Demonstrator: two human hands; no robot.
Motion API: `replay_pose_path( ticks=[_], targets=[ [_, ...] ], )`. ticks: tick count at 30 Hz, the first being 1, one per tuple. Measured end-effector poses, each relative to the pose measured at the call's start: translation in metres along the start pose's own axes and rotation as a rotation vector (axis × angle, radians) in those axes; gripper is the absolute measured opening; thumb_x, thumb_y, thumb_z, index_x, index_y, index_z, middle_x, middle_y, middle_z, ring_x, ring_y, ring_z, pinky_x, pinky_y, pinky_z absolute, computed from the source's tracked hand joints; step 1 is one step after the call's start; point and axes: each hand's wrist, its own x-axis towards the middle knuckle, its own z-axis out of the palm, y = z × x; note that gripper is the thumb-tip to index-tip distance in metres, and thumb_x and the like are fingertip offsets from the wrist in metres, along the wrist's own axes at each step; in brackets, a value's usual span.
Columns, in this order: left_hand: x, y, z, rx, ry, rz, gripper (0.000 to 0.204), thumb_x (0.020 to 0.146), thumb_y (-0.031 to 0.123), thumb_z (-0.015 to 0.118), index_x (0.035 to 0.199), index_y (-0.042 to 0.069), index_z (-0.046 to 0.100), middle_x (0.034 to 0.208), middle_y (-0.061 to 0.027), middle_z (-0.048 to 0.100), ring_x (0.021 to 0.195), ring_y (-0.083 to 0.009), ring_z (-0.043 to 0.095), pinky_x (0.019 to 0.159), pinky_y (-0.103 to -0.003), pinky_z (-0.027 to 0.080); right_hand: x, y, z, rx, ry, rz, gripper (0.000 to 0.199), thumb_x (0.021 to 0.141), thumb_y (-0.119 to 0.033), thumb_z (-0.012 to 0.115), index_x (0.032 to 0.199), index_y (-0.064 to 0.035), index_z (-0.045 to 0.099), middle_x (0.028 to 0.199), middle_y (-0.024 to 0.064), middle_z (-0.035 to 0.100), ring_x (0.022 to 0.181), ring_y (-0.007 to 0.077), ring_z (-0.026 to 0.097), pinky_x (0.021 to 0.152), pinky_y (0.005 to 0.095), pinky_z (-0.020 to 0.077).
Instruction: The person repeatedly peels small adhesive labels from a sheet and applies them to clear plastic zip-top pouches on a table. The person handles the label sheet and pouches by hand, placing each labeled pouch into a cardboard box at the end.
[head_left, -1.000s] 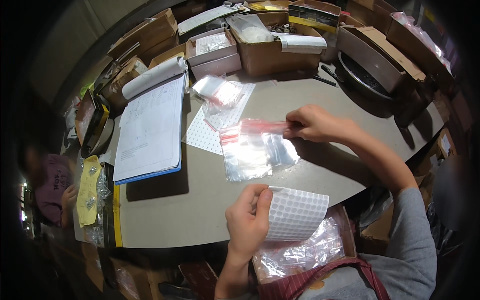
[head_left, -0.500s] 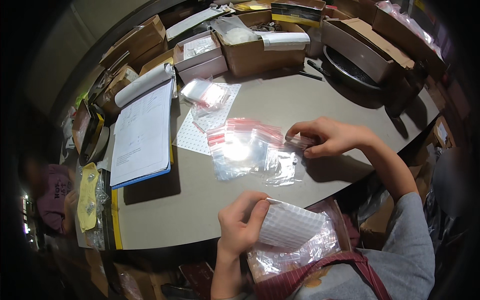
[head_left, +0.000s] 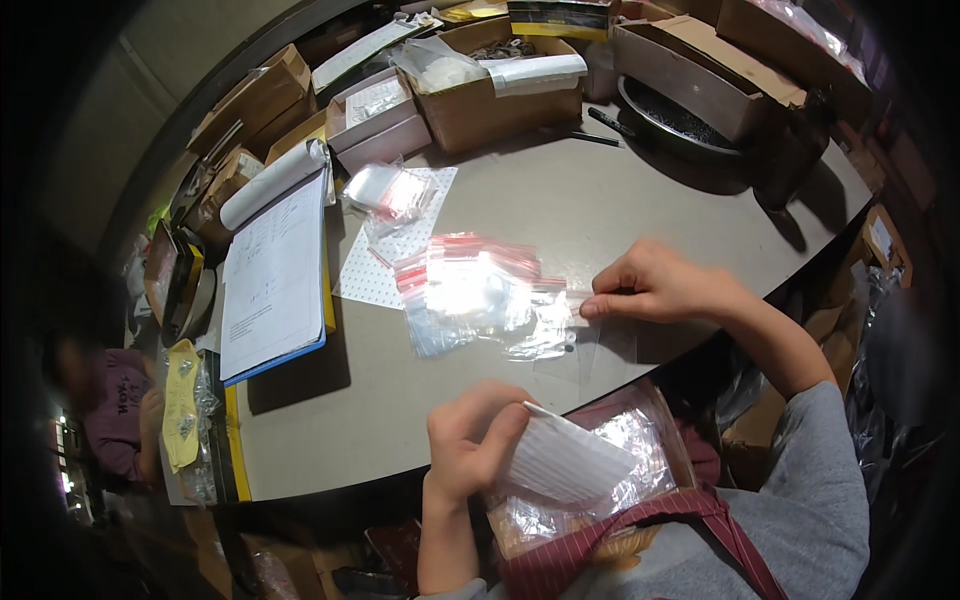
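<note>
My left hand (head_left: 474,440) pinches the corner of a white sheet with rows of small marks (head_left: 568,458), held tilted over a box of clear plastic bags (head_left: 640,430) at my lap. Over the table, my right hand (head_left: 655,290) has thumb and fingers closed on the edge of a clear zip bag (head_left: 606,345), which spreads flat below the fingertips. Just left of it lies a fanned pile of clear zip bags with red top strips (head_left: 470,285). Glare hides much of the pile.
Behind the pile, more packed bags (head_left: 390,190) rest on a dotted sheet (head_left: 375,265). A blue clipboard with papers (head_left: 275,270) stands to the left. Cardboard boxes (head_left: 500,105), a black round tray (head_left: 680,125) and pens (head_left: 595,138) line the back. At far left sits another person (head_left: 120,410).
My right hand has turned and now shows the clear bag spread out beneath its fingers. The sheet in my left hand has tilted more edge-on. The whole view has shifted slightly.
</note>
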Motion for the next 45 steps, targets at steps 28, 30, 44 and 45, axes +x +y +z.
replay_pose_path(
  ticks=[28, 30, 44, 45],
  targets=[
    [-0.025, 0.006, 0.05, 0.502, -0.024, 0.409, 0.009, 0.08, 0.0, 0.075, 0.087, 0.0, 0.07, 0.126, -0.0184, 0.072, 0.122, -0.0371, 0.066, 0.104, -0.049, 0.047, -0.02, -0.026, 0.048, -0.347, 0.229, -0.02, 0.025, 0.089, -0.02, 0.069, 0.103, -0.002, 0.06, 0.094, 0.0202, 0.069, 0.09, 0.0411, 0.07, 0.077, 0.049, 0.0558],
    [-0.027, 0.011, 0.045, 0.405, -0.068, 0.384, 0.009, 0.08, -0.001, 0.074, 0.087, -0.001, 0.07, 0.123, -0.0195, 0.073, 0.117, -0.0374, 0.068, 0.102, -0.048, 0.049, -0.015, -0.016, 0.035, -0.301, 0.193, 0.026, 0.025, 0.088, -0.02, 0.07, 0.103, -0.0027, 0.061, 0.095, 0.02, 0.07, 0.089, 0.042, 0.07, 0.077, 0.049, 0.0554],
    [-0.054, 0.023, 0.021, -0.179, 0.393, 0.031, 0.019, 0.101, 0.01, 0.058, 0.101, -0.007, 0.066, 0.098, -0.0272, 0.074, 0.085, -0.0288, 0.074, 0.082, -0.038, 0.06, -0.04, -0.048, 0.014, 0.229, -0.337, -0.229, 0.035, 0.102, -0.033, 0.067, 0.111, 0.0008, 0.07, 0.096, 0.0132, 0.072, 0.09, 0.0286, 0.071, 0.079, 0.0389, 0.0563],
    [-0.053, 0.022, 0.023, -0.156, 0.415, 0.042, 0.019, 0.102, 0.011, 0.058, 0.102, -0.007, 0.066, 0.096, -0.0266, 0.074, 0.085, -0.0285, 0.074, 0.08, -0.038, 0.06, -0.041, -0.053, 0.014, 0.331, -0.265, -0.24, 0.038, 0.103, -0.035, 0.066, 0.112, 0.0014, 0.07, 0.098, 0.013, 0.073, 0.091, 0.0276, 0.071, 0.079, 0.0377, 0.0565]
  ],
)
